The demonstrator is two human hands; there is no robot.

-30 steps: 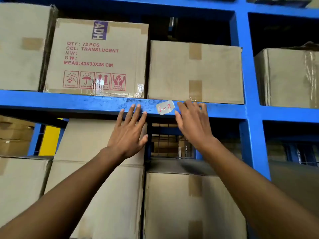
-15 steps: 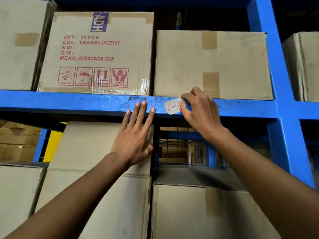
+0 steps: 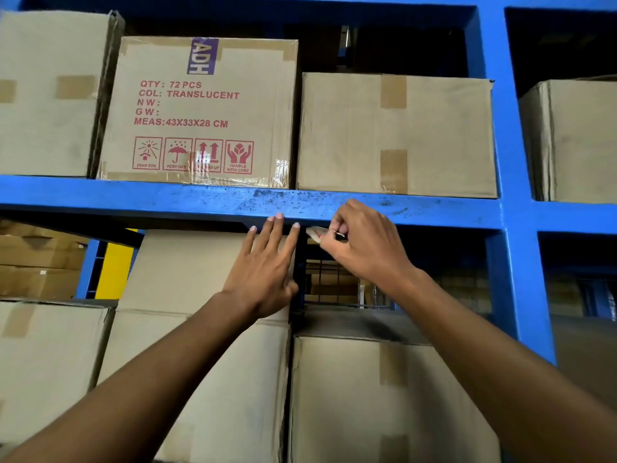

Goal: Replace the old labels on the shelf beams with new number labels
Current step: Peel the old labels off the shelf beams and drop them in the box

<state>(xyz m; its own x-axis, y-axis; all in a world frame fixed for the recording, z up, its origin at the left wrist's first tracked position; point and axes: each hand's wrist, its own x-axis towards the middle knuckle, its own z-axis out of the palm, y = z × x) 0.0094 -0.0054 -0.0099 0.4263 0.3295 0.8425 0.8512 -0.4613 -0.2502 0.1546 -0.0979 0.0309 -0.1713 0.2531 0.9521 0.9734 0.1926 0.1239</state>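
Note:
A blue shelf beam (image 3: 167, 200) runs across the view, scuffed and bare where the label sat. My right hand (image 3: 364, 242) is curled just below the beam and pinches the old label (image 3: 315, 232), a small pale slip with red writing, now off the beam and partly hidden by my fingers. My left hand (image 3: 267, 265) is held flat with straight fingers, its fingertips touching the beam's lower edge just left of the label.
Cardboard boxes fill the shelf above the beam, one printed (image 3: 200, 108) with red text. More boxes (image 3: 384, 396) stand below. A blue upright post (image 3: 514, 228) rises at the right. A gap behind my hands shows a wire grid.
The label was stuck on the beam face. My right hand took hold of it and has peeled it off, pulling it down below the beam. My left hand stayed flat by the beam.

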